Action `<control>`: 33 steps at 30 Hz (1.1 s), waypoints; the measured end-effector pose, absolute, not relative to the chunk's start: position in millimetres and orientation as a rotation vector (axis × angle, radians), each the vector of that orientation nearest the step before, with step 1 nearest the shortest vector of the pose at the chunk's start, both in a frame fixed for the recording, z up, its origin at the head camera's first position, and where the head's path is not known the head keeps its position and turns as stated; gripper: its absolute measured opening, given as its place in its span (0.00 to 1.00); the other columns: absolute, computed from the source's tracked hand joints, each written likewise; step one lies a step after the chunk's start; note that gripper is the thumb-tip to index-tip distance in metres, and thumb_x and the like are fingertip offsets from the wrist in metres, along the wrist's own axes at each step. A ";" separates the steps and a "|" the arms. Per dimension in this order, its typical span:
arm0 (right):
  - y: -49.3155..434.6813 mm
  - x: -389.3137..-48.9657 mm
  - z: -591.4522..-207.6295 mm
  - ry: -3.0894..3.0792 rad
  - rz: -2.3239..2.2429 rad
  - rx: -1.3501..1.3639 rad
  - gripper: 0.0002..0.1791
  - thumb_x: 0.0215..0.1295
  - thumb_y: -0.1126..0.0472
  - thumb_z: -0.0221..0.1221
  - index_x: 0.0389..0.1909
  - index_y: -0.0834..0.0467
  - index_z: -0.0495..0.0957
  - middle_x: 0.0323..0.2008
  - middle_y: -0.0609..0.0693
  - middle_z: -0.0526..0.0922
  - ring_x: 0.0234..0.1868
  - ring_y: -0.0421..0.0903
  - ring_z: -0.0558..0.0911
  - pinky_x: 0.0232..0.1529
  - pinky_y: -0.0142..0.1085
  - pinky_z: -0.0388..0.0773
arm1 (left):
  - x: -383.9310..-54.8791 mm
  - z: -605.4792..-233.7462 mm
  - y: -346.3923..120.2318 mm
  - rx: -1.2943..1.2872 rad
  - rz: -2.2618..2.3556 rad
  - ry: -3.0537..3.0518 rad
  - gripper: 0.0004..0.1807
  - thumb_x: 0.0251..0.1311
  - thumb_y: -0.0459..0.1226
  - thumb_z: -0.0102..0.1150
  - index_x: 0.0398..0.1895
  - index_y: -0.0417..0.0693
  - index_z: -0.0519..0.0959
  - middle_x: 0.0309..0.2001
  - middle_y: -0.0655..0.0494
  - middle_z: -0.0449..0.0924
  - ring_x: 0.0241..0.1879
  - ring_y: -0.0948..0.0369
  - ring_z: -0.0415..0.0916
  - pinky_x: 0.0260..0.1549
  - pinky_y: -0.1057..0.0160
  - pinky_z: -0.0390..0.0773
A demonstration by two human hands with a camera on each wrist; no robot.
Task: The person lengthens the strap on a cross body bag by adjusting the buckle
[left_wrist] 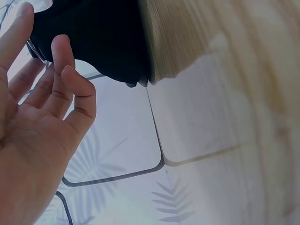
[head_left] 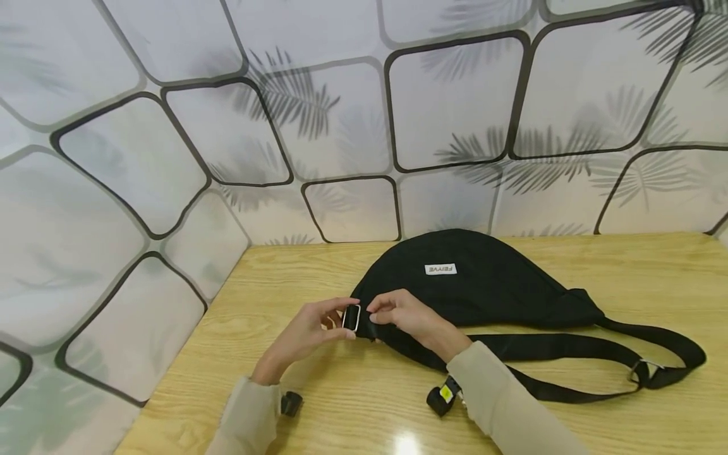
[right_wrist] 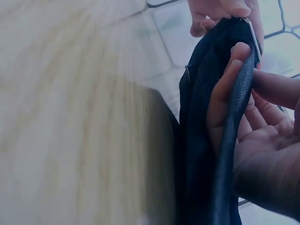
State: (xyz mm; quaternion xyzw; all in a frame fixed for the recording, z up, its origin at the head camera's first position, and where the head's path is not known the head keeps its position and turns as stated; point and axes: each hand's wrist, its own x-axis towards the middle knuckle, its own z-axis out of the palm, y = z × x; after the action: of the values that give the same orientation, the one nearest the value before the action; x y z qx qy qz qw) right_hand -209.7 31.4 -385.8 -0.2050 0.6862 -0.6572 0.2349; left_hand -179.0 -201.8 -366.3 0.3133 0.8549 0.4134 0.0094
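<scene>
A black waist bag (head_left: 483, 291) with a small white label (head_left: 440, 269) lies on the wooden table. At its left end, my left hand (head_left: 307, 332) grips a metal slide buckle (head_left: 359, 318), thumb at its lower edge and fingers at the top. Black webbing passes through the buckle. Just right of it, my right hand (head_left: 406, 316) pinches the strap (right_wrist: 225, 150); in the right wrist view its thumb and fingers lie on opposite sides of the webbing. In the left wrist view, my left hand (left_wrist: 47, 112) has its lower fingers bent beside the dark fabric.
The bag's long strap (head_left: 540, 346) loops out to the right, with another metal buckle (head_left: 643, 368) on it. Black wrist bands show below both sleeves, the right one with a yellow tag (head_left: 446, 394). A patterned wall covering (head_left: 455, 107) rises behind the table (head_left: 250, 278).
</scene>
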 end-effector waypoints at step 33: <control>37.3 -208.1 -374.5 1.802 -1.692 -0.682 0.08 0.71 0.75 0.53 0.42 0.74 0.80 0.34 0.55 0.85 0.29 0.48 0.85 0.39 0.42 0.84 | -177.4 -367.5 -194.3 1.032 1.278 2.577 0.21 0.64 0.31 0.68 0.60 0.36 0.78 0.48 0.47 0.84 0.37 0.61 0.79 0.35 0.63 0.77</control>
State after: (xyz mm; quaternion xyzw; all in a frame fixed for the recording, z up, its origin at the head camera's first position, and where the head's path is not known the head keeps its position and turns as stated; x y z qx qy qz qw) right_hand -208.1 37.3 -374.5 -0.2550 0.6738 -0.6324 0.2847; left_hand -177.4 -194.3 -367.5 0.3373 0.8426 0.4177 0.0427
